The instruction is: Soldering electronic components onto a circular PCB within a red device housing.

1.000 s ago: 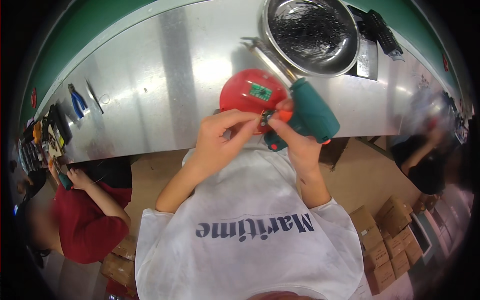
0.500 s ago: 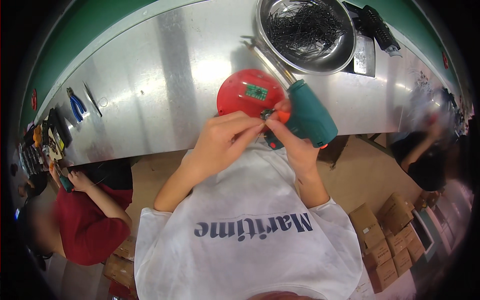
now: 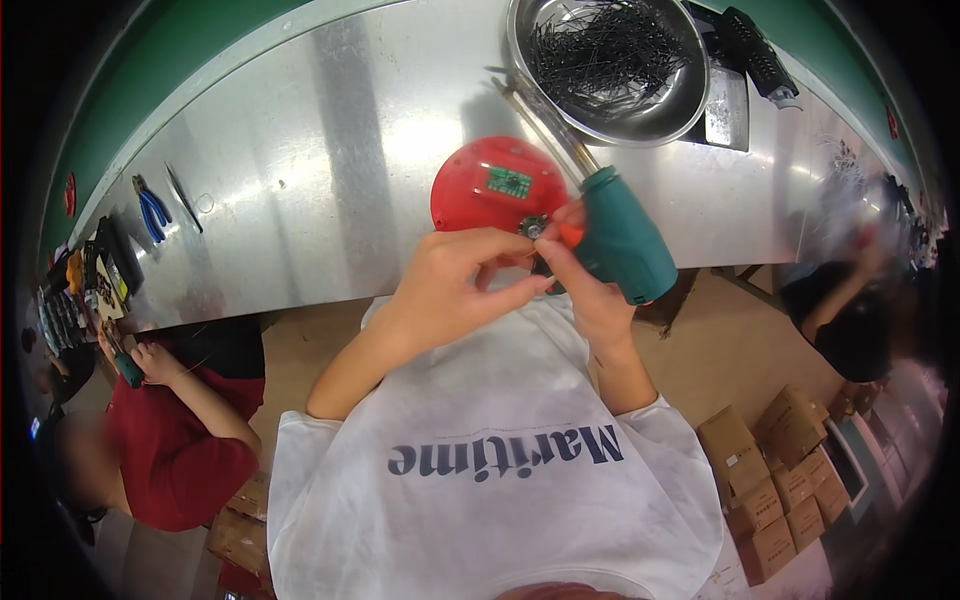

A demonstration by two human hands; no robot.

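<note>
My right hand (image 3: 592, 290) is closed around a teal soldering gun (image 3: 630, 235) with an orange trigger; its metal tube and tip point up and left. My left hand (image 3: 440, 280) is beside it, thumb stretched away from the forefinger. That forefinger's tip meets my right thumb near a thin wire, whose hold is partly hidden. Just beyond the fingertips is a small round dark-and-silver part (image 3: 534, 227), at the near edge of a red round housing (image 3: 460, 190). A small green circuit board (image 3: 508, 182) lies on the housing.
A steel bowl (image 3: 516, 62) of black wire pieces stands behind the gun, beside a black device (image 3: 755, 55). Blue-handled pliers (image 3: 152, 212) and tweezers (image 3: 183, 197) lie on the metal bench (image 3: 330, 230). A co-worker in red (image 3: 180, 440) sits left; cardboard boxes (image 3: 780, 490) stand right.
My left thumb has moved away from the forefinger, down and to the right, opening the earlier pinch. The soldering gun has tilted slightly in my right hand.
</note>
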